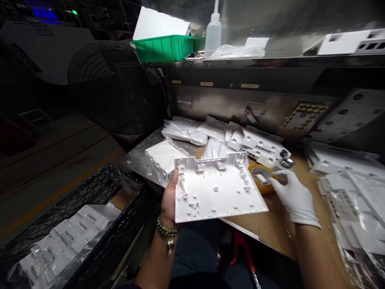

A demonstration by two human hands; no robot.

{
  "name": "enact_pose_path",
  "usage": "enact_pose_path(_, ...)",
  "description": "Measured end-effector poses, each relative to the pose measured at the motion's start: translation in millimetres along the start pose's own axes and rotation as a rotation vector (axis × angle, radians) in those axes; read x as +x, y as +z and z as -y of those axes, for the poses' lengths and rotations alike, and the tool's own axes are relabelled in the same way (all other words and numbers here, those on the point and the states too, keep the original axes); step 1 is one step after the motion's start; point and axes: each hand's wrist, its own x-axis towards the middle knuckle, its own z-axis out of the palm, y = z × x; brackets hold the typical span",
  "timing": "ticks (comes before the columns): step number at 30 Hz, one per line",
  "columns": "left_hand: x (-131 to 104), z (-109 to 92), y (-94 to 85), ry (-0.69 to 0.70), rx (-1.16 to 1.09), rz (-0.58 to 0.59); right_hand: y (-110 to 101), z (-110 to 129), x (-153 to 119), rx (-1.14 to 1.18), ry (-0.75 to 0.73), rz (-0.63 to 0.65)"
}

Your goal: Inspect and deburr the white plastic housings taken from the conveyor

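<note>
Currently I see the left hand (169,200) gripping the white plastic panel (221,192) above the table edge, while the gloved right hand (296,198), fingers slightly parted, reaches to the yellow tape roll (261,178)

a white right glove (296,198), beaded left bracelet (166,229) and dark blue trousers (195,247) show

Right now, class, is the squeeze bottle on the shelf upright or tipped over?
Upright: the bottle stands on its base, with its nozzle pointing up.
</note>
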Motion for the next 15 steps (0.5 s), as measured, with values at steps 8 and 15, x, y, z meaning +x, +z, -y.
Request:
enact_pose_path(8,-7.6,-11.4,-18.3,0.038,-0.013,0.118,-32.5,-2.9,-65.3,0.257,-0.121,-0.359)
enact_pose_path(15,-24.8,-22.4,-31.1,0.066,0.05,0.036,-1.7,-77.4,-195.0,0.004,-0.221,0.712)
